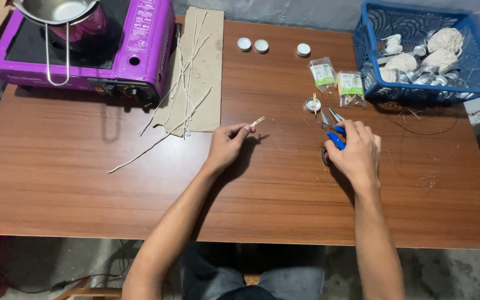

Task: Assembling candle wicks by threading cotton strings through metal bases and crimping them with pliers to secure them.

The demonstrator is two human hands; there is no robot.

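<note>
Toothpicks: two thin wooden sticks (257, 120) pinched together at their lower ends by the left hand (226, 145), near the middle of the wooden table (84, 189).
Long axis: slanted, free ends pointing up and to the right, toward the far right corner.
Left grip: thumb and fingertips closed on the sticks.
Scissors: blue-handled pair (331, 130) under the right hand (355, 153), blades parted, tips pointing away from the person.
Right grip: fingers wrapped on the scissor handles.
Just beyond the blades: a small round metal cup (313, 104) with a stick standing in it, then two clear packets (337, 80).
Far right: blue plastic basket (473, 66) with balls of string and metal cups.
Far edge: three white tealights (261, 45).
Left: cardboard sheet (204, 72) with waxed wicks, purple gas stove (140, 50) carrying a steel pot (56, 10).
Between the hands: bare tabletop.
</note>
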